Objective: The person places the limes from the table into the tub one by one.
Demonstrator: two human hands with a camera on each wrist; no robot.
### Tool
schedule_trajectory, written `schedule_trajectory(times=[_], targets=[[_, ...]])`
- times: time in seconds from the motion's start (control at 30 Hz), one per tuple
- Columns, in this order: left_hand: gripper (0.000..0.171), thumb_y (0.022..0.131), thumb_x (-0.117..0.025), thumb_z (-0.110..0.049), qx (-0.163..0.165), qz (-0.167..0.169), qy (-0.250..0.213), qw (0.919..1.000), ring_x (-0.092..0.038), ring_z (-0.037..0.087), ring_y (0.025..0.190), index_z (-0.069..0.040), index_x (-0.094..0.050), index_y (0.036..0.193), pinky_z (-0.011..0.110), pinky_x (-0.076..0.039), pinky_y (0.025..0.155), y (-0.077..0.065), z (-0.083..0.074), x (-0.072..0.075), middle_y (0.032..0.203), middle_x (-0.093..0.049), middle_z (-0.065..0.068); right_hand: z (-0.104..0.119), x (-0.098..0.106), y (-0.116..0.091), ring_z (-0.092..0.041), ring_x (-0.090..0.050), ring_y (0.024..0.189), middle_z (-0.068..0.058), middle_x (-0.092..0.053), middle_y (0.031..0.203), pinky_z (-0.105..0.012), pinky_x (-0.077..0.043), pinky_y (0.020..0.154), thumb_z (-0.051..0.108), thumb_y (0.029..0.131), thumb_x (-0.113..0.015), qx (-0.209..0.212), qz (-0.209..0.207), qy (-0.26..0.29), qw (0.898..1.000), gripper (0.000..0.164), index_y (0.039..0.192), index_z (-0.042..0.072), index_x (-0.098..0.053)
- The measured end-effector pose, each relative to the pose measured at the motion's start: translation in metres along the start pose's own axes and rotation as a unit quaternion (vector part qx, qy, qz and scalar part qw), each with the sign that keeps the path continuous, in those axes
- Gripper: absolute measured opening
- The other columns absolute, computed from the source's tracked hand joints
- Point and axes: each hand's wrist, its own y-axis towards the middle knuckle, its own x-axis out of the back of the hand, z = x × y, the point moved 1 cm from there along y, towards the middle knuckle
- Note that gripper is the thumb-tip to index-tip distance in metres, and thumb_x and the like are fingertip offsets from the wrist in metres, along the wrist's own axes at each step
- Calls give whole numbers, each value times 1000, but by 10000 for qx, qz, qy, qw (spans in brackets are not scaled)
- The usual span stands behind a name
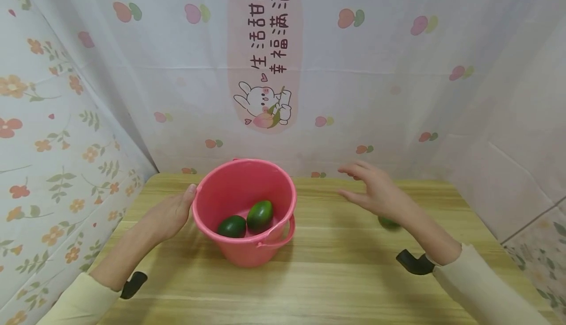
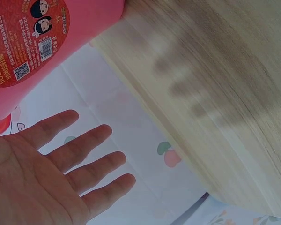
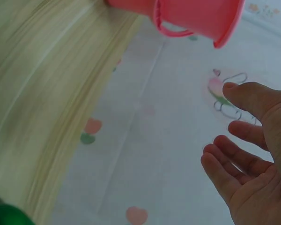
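Observation:
A pink plastic bucket (image 1: 243, 255) stands upright on the table, left of centre. Two smooth green oval fruits, one darker (image 1: 232, 227) and one lighter (image 1: 260, 215), lie side by side at its bottom. My left hand (image 1: 165, 218) is at the bucket's left side, thumb tip at the rim; the left wrist view shows its fingers straight and spread beside the labelled wall (image 2: 77, 35). To the right of the bucket, my right hand (image 1: 378, 191) hovers with nothing in it, fingers loosely bent and thumb apart. Another green fruit (image 1: 389, 223) sits below that wrist, partly hidden by it.
The wood-grain table (image 1: 336, 285) ends at a printed white curtain (image 1: 376, 94) behind. Flowered cloth (image 1: 66, 168) hangs along the left side. The bucket's pink handle (image 1: 283, 239) hangs down at its front right. Black curved pieces (image 1: 415, 262) stick out near both wrists.

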Motion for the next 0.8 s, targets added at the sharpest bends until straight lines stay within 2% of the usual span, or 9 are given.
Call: schedule_trajectory(times=[0.33, 0.57, 0.8], targets=[[66, 113, -12, -41, 27, 46, 44, 10000, -49, 44, 132, 0, -50, 148, 63, -37, 108, 0, -2, 0, 144, -53, 22, -30, 3, -30, -32, -63, 96, -12, -65, 112, -51, -58, 78, 6, 83, -85, -250, 94, -227, 9994, 45, 123, -3, -66], [67, 113, -12, -42, 88, 94, 41, 9999, -48, 44, 132, 0, -49, 149, 63, -36, 107, 1, -3, 0, 145, -53, 22, -45, 6, -47, -36, -64, 100, -16, -66, 115, -53, -57, 81, 4, 85, -83, -520, 200, -177, 9983, 45, 125, -4, -65], [68, 112, -11, -43, 163, 110, 51, 9998, -48, 45, 132, 0, -50, 148, 64, -37, 107, 1, -4, 1, 144, -53, 22, -56, 10, -58, -43, -63, 100, -22, -63, 118, -57, -56, 80, 11, 88, -82, -868, 451, -298, 9948, 45, 125, -6, -63]])
